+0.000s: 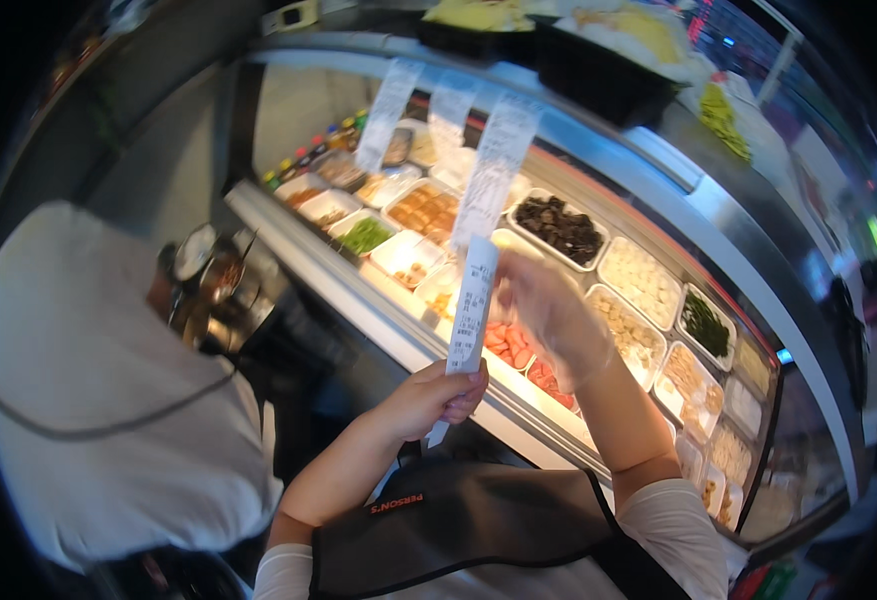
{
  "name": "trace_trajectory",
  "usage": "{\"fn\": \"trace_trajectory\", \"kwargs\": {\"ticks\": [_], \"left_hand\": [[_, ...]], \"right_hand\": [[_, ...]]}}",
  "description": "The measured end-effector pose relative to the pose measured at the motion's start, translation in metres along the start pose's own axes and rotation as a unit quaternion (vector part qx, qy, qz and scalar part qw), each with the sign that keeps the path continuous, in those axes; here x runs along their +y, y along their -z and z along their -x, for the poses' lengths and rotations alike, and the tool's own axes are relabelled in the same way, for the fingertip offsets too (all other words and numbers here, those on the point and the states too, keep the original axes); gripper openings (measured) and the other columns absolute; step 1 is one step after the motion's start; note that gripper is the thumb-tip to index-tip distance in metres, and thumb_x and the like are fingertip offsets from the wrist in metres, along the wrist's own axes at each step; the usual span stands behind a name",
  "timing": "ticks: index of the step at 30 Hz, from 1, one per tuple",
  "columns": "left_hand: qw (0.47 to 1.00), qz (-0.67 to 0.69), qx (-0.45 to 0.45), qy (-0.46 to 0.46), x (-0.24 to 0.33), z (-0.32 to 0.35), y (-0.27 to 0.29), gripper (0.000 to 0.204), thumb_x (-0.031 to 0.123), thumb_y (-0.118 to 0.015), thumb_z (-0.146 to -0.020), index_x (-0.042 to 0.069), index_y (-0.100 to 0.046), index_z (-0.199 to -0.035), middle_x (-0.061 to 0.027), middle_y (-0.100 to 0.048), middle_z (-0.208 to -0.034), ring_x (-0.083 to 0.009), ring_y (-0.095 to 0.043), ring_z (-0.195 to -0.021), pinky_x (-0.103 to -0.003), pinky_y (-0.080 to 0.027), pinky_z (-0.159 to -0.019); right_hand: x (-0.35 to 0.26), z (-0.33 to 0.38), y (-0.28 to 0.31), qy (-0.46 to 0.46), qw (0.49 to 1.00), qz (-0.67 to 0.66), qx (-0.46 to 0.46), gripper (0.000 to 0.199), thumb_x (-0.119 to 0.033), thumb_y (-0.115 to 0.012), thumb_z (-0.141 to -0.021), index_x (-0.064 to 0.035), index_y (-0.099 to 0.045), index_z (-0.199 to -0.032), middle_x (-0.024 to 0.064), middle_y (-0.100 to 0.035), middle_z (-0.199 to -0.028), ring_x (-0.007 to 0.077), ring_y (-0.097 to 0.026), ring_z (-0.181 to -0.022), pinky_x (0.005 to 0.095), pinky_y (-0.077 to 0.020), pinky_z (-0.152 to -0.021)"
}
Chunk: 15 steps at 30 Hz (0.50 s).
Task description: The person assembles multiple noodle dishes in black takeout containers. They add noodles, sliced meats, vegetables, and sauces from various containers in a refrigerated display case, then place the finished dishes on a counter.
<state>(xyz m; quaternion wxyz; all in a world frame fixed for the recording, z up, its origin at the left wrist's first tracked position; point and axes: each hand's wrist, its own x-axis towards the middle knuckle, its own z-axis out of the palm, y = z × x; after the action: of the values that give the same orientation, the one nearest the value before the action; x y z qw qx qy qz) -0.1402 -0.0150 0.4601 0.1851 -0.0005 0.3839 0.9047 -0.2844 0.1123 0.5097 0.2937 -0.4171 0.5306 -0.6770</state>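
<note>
A long white paper receipt (468,305) stands upright in front of my chest, its top end curling slightly. Its lower part is gripped in my left hand (448,391), thumb pressed over the paper and fingers wrapped round it. My right hand (538,300) is raised just right of the receipt's upper end, over the food trays. Motion smears its fingers, so I cannot tell whether they touch the paper. Behind, several more receipts (498,165) hang along the top of a lit display case (408,335).
White trays of food fill the case, among them dark fungus (558,228), chopped greens (365,236) and red slices (506,345). Black bins (598,75) sit on top. At the left a person in a light shirt (118,390) stands close, beside metal pots (226,305).
</note>
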Motion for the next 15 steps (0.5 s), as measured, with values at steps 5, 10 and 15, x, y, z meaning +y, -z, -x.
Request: {"fn": "trace_trajectory", "kwargs": {"ticks": [5, 10, 15], "left_hand": [[0.972, -0.123, -0.176, 0.094, 0.044, -0.038, 0.006, 0.026, 0.026, -0.044, -0.091, 0.010, -0.039, -0.071, 0.0035, -0.031, -0.061, -0.0051, -0.027, -0.050, -0.018, -0.021, -0.044], [0.973, -0.208, -0.079, 0.067, 0.066, -0.074, 0.001, 0.027, 0.029, -0.040, -0.093, 0.007, -0.046, -0.077, 0.0029, -0.034, -0.059, -0.0071, -0.027, -0.049, -0.020, -0.024, -0.045], [0.974, -0.225, -0.028, 0.015, 0.093, -0.119, -0.002, 0.024, 0.024, -0.044, -0.092, 0.001, -0.049, -0.095, -0.0076, -0.055, -0.073, -0.0158, -0.055, -0.061, -0.026, -0.047, -0.057]], "right_hand": [[-0.032, 0.014, 0.003, -0.026, 0.994, 0.013, 0.101, 0.029, -0.015, -0.067, -0.078, -0.0066, -0.061, -0.105, 0.0091, -0.059, -0.102, 0.0176, -0.058, -0.087, 0.0295, -0.0463, -0.079], [-0.103, 0.024, 0.025, 0.208, 0.841, 0.112, 0.487, 0.028, -0.029, -0.064, -0.082, -0.0042, -0.064, -0.094, 0.0110, -0.062, -0.104, 0.0226, -0.061, -0.095, 0.0341, -0.0531, -0.077], [-0.098, 0.036, 0.016, 0.237, 0.850, 0.304, 0.359, 0.033, -0.026, -0.061, -0.084, -0.0083, -0.059, -0.112, 0.0109, -0.059, -0.113, 0.0156, -0.058, -0.093, 0.0264, -0.0473, -0.067]]}}
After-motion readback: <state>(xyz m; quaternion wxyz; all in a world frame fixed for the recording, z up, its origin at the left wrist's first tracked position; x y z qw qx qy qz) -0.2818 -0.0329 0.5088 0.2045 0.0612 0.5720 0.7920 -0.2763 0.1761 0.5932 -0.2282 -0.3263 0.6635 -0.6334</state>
